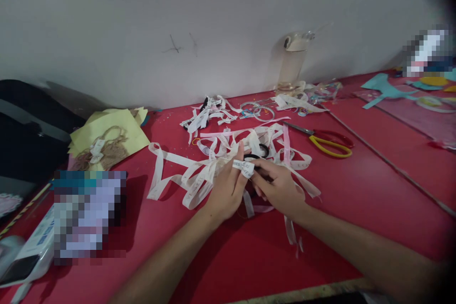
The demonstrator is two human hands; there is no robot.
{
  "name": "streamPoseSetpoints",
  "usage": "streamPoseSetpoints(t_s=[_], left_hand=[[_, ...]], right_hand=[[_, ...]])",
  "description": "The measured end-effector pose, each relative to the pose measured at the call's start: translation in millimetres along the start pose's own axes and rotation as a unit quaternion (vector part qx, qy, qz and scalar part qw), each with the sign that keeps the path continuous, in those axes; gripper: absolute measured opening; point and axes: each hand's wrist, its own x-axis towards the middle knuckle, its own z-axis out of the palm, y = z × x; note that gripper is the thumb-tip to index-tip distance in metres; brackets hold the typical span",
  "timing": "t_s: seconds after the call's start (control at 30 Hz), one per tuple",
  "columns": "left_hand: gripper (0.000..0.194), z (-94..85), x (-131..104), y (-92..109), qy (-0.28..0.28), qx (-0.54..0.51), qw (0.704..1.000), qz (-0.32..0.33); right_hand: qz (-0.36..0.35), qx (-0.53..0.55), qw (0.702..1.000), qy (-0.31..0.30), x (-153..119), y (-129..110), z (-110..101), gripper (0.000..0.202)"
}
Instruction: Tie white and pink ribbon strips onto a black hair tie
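My left hand is closed around a short piece of white printed ribbon, with one finger pointing up. My right hand pinches the same ribbon from the other side, its fingertips close to the left hand's. A black hair tie shows just behind the fingers; part of it is hidden, so I cannot tell how the ribbon passes around it. Beneath and behind both hands lies a tangled heap of long white printed ribbon, with a few pink strips mixed in.
Scissors with red and yellow handles lie right of the heap. Behind it are a pile of ribbon-tied black bands and a clear bottle by the wall. Yellow paper with twine sits left; teal cutouts lie right.
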Motion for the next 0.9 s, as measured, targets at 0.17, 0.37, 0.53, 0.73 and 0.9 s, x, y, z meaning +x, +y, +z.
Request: streamPoseSetpoints(t_s=[0.17,0.37,0.53,0.73,0.9], left_hand=[[0.042,0.2,-1.8,0.3,0.017,0.05,0.998,0.028],[0.021,-10.9,4.0,3.3,0.146,-0.074,0.986,0.04],[0.011,-15.4,9.3,0.4,0.11,-0.209,0.972,-0.007],[0.015,-15.6,10.1,-2.3,0.045,-0.282,0.958,0.008],[0.013,-15.9,11.8,-5.6,0.059,-0.278,0.959,0.015]], right_hand=[[0.04,0.112,0.991,0.062,6.9,6.9,-1.7,0.023],[0.084,0.248,0.965,-0.001,16.1,13.7,-8.1,0.023],[0.101,0.27,0.952,-0.098,16.6,9.2,-12.9,0.017],[0.139,0.279,0.941,-0.13,16.0,14.0,-15.7,0.014],[0.119,0.307,0.941,-0.075,16.8,14.3,-11.6,0.024]])
